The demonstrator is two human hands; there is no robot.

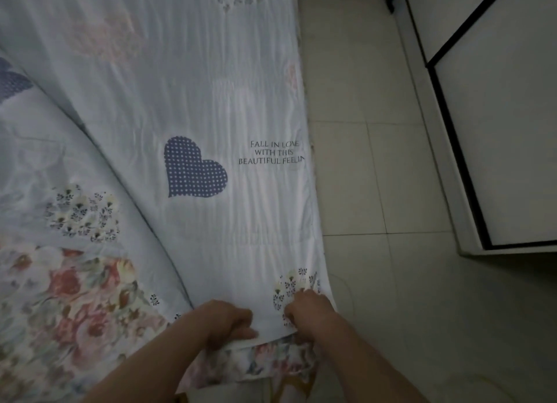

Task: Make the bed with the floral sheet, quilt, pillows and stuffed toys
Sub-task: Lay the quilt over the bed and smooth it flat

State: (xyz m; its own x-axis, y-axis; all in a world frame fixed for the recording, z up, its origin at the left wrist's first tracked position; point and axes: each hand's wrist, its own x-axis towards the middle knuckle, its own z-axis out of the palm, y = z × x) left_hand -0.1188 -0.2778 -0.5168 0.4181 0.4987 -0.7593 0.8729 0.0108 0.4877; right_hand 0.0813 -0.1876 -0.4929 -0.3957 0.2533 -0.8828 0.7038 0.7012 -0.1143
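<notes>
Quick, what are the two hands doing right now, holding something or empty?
Left hand: gripping the near edge of the heart-print cloth.
Right hand: pinching the same edge, near its corner.

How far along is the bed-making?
Done: the floral sheet lies on the bed. In hand: the left hand and right hand both grip the near edge of the heart-print quilt, which is spread toward the far end, its left edge slanting across the sheet. Left: squaring the quilt, then pillows and stuffed toys, none in view.

Pale heart-print quilt (187,95), spread flat
</notes>
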